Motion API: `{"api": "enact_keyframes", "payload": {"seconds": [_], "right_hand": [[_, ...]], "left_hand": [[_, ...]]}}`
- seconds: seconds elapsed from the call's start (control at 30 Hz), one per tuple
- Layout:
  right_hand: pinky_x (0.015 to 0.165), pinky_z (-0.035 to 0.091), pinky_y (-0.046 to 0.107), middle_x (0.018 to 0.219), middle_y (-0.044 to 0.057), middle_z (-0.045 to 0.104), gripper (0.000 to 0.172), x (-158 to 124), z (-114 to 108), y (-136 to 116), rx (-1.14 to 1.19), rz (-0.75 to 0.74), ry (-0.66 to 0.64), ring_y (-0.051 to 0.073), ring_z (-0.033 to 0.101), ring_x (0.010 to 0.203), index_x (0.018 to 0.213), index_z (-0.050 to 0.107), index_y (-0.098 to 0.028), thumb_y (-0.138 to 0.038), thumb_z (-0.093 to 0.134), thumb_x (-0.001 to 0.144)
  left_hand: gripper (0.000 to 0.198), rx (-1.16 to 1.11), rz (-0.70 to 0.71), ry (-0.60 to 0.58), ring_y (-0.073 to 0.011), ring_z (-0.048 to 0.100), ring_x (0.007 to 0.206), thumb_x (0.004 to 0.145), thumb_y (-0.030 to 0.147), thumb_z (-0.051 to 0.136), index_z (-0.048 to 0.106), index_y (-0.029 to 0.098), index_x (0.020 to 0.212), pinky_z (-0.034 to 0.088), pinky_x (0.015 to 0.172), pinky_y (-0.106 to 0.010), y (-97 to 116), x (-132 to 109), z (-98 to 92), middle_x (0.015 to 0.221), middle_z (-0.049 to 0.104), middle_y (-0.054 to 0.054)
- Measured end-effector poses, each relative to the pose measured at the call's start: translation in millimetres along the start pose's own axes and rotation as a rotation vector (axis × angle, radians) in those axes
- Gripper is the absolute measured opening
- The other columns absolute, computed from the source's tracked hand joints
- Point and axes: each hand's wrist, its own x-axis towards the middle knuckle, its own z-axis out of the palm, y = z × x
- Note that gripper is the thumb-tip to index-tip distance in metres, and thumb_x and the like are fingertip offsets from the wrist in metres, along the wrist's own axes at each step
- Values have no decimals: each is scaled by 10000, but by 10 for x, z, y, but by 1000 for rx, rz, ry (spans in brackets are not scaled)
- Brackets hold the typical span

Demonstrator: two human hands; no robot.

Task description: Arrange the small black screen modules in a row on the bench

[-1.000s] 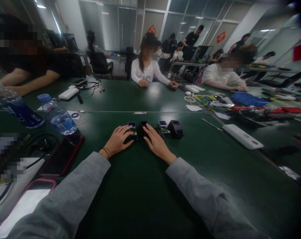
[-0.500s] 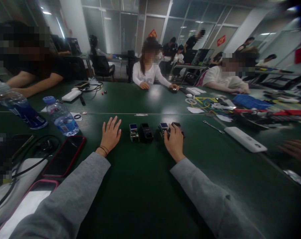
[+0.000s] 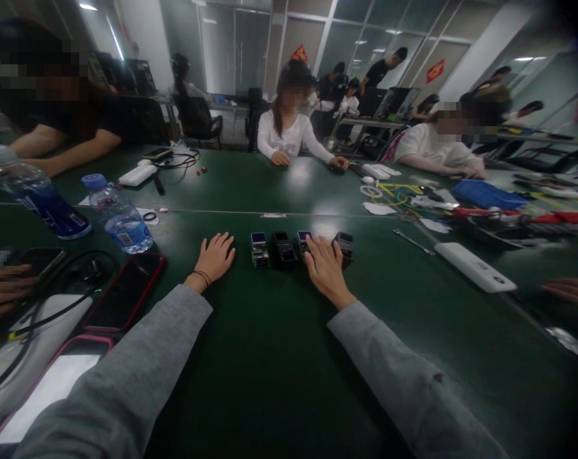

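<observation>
Four small devices stand in a row on the green table [image 3: 250,357]. From the left they are a green circuit board with a screen [image 3: 259,250], a black casing [image 3: 283,247], a second board with a screen [image 3: 303,236] and another dark casing [image 3: 345,245]. My left hand [image 3: 214,258] rests left of the row, palm down, fingers spread and holding nothing. Over the right side of the second board lies my right hand [image 3: 327,269], its fingers apart and touching the board, whose lower part they cover. The last casing is just right of that hand.
Two bottles [image 3: 126,223] [image 3: 54,207], a red-edged phone [image 3: 125,293] and cables are on the left. To the right lie a wrench [image 3: 413,243], a white power bank [image 3: 475,266] and tangled wires [image 3: 398,194]. People sit across the table; another person's hand [image 3: 573,293] is at the right edge.
My right hand has shifted left, and the second board has moved left with it, widening the gap to the last casing. My left hand has stayed beside the row, its fingers slightly lower.
</observation>
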Motion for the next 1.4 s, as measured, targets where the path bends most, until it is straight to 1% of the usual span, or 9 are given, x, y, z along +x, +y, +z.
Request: {"api": "enact_keyframes", "payload": {"seconds": [0.13, 0.27, 0.37, 0.47, 0.6, 0.73, 0.93, 1.13, 1.4], "right_hand": [[1258, 207, 546, 1538, 117, 529, 549, 0, -45, -43, 28, -21, -43, 275, 371, 1510, 1622, 385, -212, -398, 271, 1118], [1204, 265, 574, 1494, 124, 558, 521, 15, -78, -35, 7, 96, 71, 296, 413, 1463, 1576, 446, -220, -355, 260, 1108], [1154, 326, 612, 1504, 167, 520, 495, -3, -90, 86, -75, 232, 169, 358, 397, 1452, 1495, 541, -204, -390, 343, 1081], [1124, 368, 662, 1542, 197, 462, 494, -70, -86, 309, -109, 284, 166, 412, 377, 1451, 1446, 585, -190, -427, 443, 1037], [1154, 400, 639, 1507, 212, 509, 454, -165, -62, 588, 23, 186, 129, 390, 411, 1447, 1379, 632, -159, -362, 445, 1018], [1211, 376, 609, 1526, 190, 523, 456, -182, -59, 647, 170, 54, 94, 346, 425, 1470, 1421, 600, -159, -350, 445, 1037], [1249, 300, 633, 1628, 113, 435, 474, -102, -212, 374, 150, -10, 105, 312, 342, 1541, 1531, 490, -244, -436, 411, 1106], [1279, 280, 590, 1681, 131, 341, 556, 20, -164, -185, 83, -287, -47, 311, 261, 1578, 1598, 413, -211, -433, 510, 1098], [1264, 325, 563, 1615, 161, 442, 501, 105, -13, -433, 77, -322, -116, 302, 341, 1543, 1563, 470, -155, -353, 507, 1104]], "left_hand": [[529, 2, 10, 3, -349, 386, 1546, 1076, 399, 344, 502, 222, 1547, 289, 1245, -678, -15, 6, 22, 1653, 456, -127], [509, 1, 13, 25, -340, 398, 1540, 1075, 391, 360, 512, 243, 1537, 297, 1242, -670, -33, 3, 35, 1644, 471, -120], [507, -4, 12, 23, -336, 400, 1540, 1078, 393, 362, 514, 241, 1536, 298, 1245, -662, -25, -3, 18, 1644, 473, -121], [514, 8, 2, 0, -332, 388, 1548, 1082, 394, 351, 502, 231, 1545, 296, 1250, -651, 3, -5, -11, 1655, 457, -116], [516, 45, -27, -34, -314, 371, 1558, 1082, 374, 351, 486, 228, 1558, 276, 1269, -621, 39, -3, -34, 1675, 430, -101], [521, 53, -23, -35, -313, 361, 1562, 1084, 373, 344, 481, 210, 1559, 272, 1272, -618, 41, -4, -29, 1677, 425, -104], [537, -24, 4, 34, -316, 375, 1554, 1105, 442, 300, 471, 212, 1560, 264, 1274, -626, 60, -1, -58, 1650, 464, -111], [746, -167, 240, 60, -321, 346, 1569, 1014, 672, 493, 403, 228, 1606, 263, 1296, -558, 203, -37, -151, 1706, 353, -140], [728, -162, 351, 12, -373, 362, 1555, 951, 587, 678, 450, 299, 1580, 274, 1271, -639, 361, -60, -177, 1716, 317, -147]]}}
